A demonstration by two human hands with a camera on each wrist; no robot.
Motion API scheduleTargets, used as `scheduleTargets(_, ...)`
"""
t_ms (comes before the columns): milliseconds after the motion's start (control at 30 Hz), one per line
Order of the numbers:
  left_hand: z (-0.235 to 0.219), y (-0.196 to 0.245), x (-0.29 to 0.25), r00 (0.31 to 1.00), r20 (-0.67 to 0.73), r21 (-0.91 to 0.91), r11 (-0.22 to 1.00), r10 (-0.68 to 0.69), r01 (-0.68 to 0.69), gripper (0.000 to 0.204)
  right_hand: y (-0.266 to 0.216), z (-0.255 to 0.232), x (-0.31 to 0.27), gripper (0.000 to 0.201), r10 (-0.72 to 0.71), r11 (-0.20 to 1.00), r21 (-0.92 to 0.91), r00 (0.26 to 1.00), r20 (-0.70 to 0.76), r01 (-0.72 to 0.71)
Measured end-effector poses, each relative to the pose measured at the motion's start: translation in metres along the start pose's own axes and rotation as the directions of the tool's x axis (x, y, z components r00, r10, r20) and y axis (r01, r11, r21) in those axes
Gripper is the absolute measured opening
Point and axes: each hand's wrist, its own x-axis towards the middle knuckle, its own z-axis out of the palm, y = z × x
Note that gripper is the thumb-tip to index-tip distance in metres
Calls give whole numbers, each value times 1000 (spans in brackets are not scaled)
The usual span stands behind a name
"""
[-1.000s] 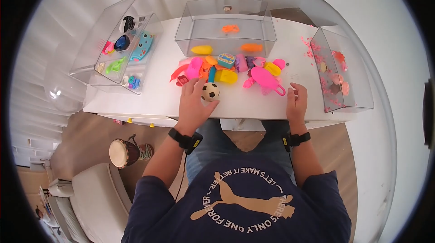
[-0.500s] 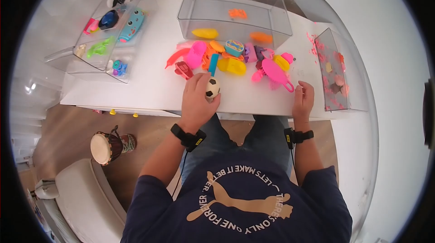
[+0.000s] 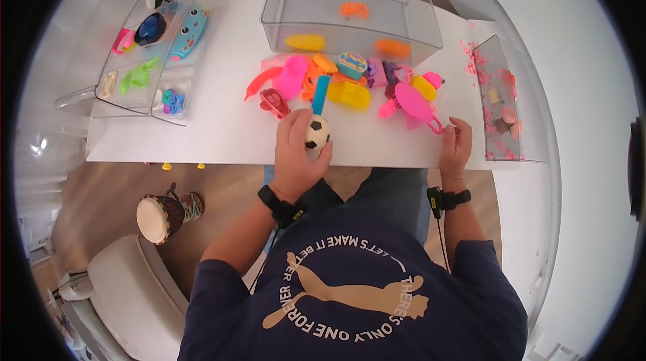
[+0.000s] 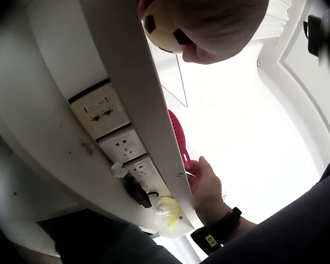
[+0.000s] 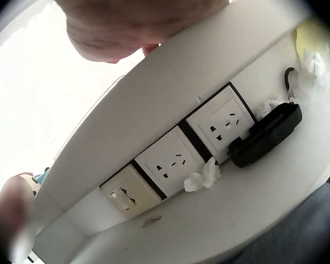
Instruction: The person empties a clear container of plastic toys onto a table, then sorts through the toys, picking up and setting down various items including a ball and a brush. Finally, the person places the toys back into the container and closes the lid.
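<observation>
A small toy soccer ball (image 3: 317,133), white with black patches, sits in the curve of my left hand (image 3: 298,154), which grips it with fingers on its far left side and thumb in front. The left wrist view also has the ball (image 4: 161,26) against the palm. Just beyond the ball is a blue stick-like piece (image 3: 320,95). At the table's front right, my right hand (image 3: 456,146) rests with loosely bent fingers, the fingertips right at the looped handle of a pink hairbrush (image 3: 415,102). Beside the left fingers lies a dark red clip-like toy (image 3: 273,101).
Several colourful toys, including a yellow piece (image 3: 349,94) and a magenta one (image 3: 293,77), lie in a row before a clear bin (image 3: 431,31). Another clear bin (image 3: 101,106) with toys stands left, and one (image 3: 494,157) right amid pink bits. Wall sockets (image 5: 170,165) show under the tabletop.
The left fingers and thumb have closed in around the soccer ball, which stays near the same spot. The right hand remains by the hairbrush handle. The head view has shifted.
</observation>
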Motion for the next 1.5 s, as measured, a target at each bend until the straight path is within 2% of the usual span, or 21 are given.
scheduleTargets(233,9,6,2,994,-107,26,999,21,-19,66,-4,1,-1,20,8,998,66,1000,-11,-7)
scheduleTargets(300,3,22,23,979,-155,84,989,131,-119,65,-5,1,2,21,-27,996,90,1000,-12,28)
scheduleTargets(433,-18,69,90,960,-165,245,952,226,-183,64,-11,-1,1,25,-27,988,150,1000,15,24)
scheduleTargets(533,-26,102,155,999,25,214,976,37,-41,58,-14,-3,2,28,-44,987,158,999,19,41)
scheduleTargets(633,-11,92,212,982,185,390,920,-27,-48,53,-20,-7,4,30,-62,990,132,997,50,55)
scheduleTargets(667,-6,83,231,968,249,417,907,-44,-66,53,-22,-9,5,32,-18,990,140,997,76,8)
scheduleTargets(733,9,54,257,920,379,463,881,-99,-95,54,-22,-11,6,33,-31,991,133,995,91,18)
scheduleTargets(833,27,32,279,874,464,497,859,-147,-119,54,-20,-15,6,33,-29,989,145,992,120,11)
scheduleTargets(900,33,20,286,865,458,528,846,-207,-77,55,-19,-16,8,32,-44,988,151,991,129,24)
scheduleTargets(933,34,13,285,859,453,542,839,-239,-53,55,-20,-17,9,32,-42,988,153,990,134,21)
scheduleTargets(1033,34,6,274,967,257,614,773,-2,-162,55,-21,-20,10,33,-46,988,156,986,159,21)
scheduleTargets(1133,14,31,261,981,141,606,772,134,-193,46,-17,-20,11,32,-56,986,165,985,164,28)
scheduleTargets(1233,-15,39,230,998,65,580,812,27,-60,34,-18,-20,10,32,-33,984,180,986,161,3)
scheduleTargets(1300,-38,23,201,997,77,647,761,-5,-46,32,-20,-20,9,33,18,977,206,987,161,-51)
scheduleTargets(1367,-55,0,166,964,65,659,737,-257,152,37,-20,-18,6,33,26,974,221,991,134,-56)
scheduleTargets(1433,-63,-10,132,910,10,733,622,-415,276,46,-19,-16,6,33,19,974,223,994,111,-43)
scheduleTargets(1500,-61,-11,105,867,-64,721,578,-495,383,51,-18,-13,4,32,10,977,213,996,88,-28)
